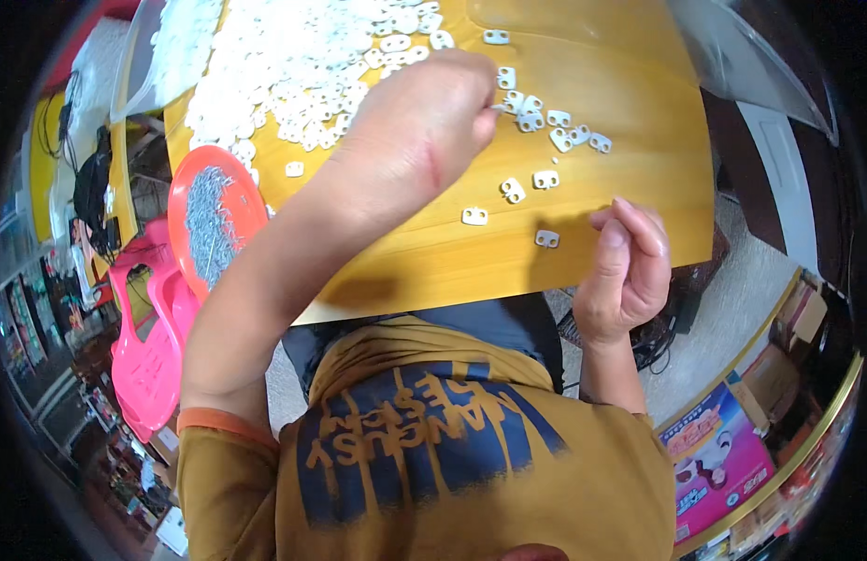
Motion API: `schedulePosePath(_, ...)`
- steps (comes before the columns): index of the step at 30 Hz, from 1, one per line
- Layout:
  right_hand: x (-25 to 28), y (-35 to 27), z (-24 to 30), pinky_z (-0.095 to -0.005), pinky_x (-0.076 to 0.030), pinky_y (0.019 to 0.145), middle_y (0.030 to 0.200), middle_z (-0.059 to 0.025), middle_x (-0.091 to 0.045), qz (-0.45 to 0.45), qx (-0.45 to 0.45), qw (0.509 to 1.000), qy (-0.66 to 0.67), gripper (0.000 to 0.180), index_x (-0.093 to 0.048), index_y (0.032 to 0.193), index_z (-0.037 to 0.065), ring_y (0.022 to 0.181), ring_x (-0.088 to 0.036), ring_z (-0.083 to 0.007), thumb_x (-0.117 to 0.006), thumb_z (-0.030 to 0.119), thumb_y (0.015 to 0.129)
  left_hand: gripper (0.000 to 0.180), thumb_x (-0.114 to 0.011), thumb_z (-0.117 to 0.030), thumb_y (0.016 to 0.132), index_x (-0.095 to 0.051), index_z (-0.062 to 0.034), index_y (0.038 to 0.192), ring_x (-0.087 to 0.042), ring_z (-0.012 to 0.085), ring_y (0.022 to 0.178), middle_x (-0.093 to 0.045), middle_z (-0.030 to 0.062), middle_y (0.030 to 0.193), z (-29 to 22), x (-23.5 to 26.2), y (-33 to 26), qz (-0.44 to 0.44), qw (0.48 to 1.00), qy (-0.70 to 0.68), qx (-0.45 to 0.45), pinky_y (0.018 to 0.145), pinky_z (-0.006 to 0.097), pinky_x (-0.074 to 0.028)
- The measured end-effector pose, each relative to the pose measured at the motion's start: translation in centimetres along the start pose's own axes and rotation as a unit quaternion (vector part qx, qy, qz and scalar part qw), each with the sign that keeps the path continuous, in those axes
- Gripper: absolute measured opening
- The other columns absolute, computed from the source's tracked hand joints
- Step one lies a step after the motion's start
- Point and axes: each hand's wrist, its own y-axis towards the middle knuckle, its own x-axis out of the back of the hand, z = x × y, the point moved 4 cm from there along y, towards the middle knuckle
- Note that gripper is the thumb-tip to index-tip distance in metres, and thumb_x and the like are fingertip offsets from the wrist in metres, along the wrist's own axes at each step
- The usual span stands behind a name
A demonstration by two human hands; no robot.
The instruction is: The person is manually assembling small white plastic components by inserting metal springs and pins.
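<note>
My left hand (415, 131) reaches over the table from the left, back of the hand up, its fingers bent and mostly hidden. Its tips are close to a loose group of small white two-holed plastic pieces (530, 122); whatever they grip cannot be made out. Near the table's front right edge, my right hand (630, 271) is raised with fingers curled and the thumb pressed toward them. Anything in that pinch is hidden. Between the hands lie several more separate pieces, one two-holed piece (546, 239) being nearest my right hand.
A large heap of the same white pieces (274, 65) covers the table's far left. At the left edge, an orange-red plate (182, 201) holds many small grey metal pins or screws (209, 224). A pink plastic chair (145, 374) stands beside the yellow wooden table (405, 266).
</note>
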Motion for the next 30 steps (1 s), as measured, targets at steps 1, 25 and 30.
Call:
schedulePosePath(1, -0.2, -0.1, -0.1, -0.0244, -0.041, 0.069, 0.084, -0.0096, -0.055, -0.004, -0.004, 1.000, -0.005, 0.016, -0.053, 0.097, -0.004, 0.074, -0.050, -0.0139, -0.047, -0.001, 0.082, 0.014, -0.055, -0.014, 0.074, -0.051, -0.0005, 0.075, -0.053, 0.0299, 0.068, -0.053, 0.0137, 0.072, 0.1, -0.1, -0.3, -0.011, 1.000, 0.000, -0.001, 0.063, 0.036, -0.043)
schedulePosePath(25, -23.9, 2.4, 11.7, -0.0321, -0.041, 0.065, 0.079, -0.0106, -0.055, 0.457, 0.299, 0.822, -0.160, 0.015, -0.058, 0.084, 0.002, 0.074, -0.053, -0.0262, -0.060, -0.001, 0.070, 0.012, -0.057, -0.004, 0.075, -0.054, -0.0046, 0.087, -0.051, 0.0144, 0.061, -0.051, 0.0042, 0.072, 3.0, 1.6, -23.7, -0.060, 0.812, -0.563, 0.139, 0.053, 0.025, -0.040)
schedulePosePath(30, -28.2, 1.3, 11.8, -0.0344, -0.041, 0.061, 0.075, -0.0100, -0.055, 0.503, 0.322, 0.781, -0.180, 0.010, -0.056, 0.079, 0.002, 0.069, -0.051, -0.0276, -0.059, 0.000, 0.069, 0.012, -0.056, -0.004, 0.075, -0.053, -0.0051, 0.086, -0.050, 0.0143, 0.062, -0.050, 0.0040, 0.072, 4.5, 1.9, -24.4, -0.068, 0.780, -0.612, 0.111, 0.054, 0.026, -0.040)
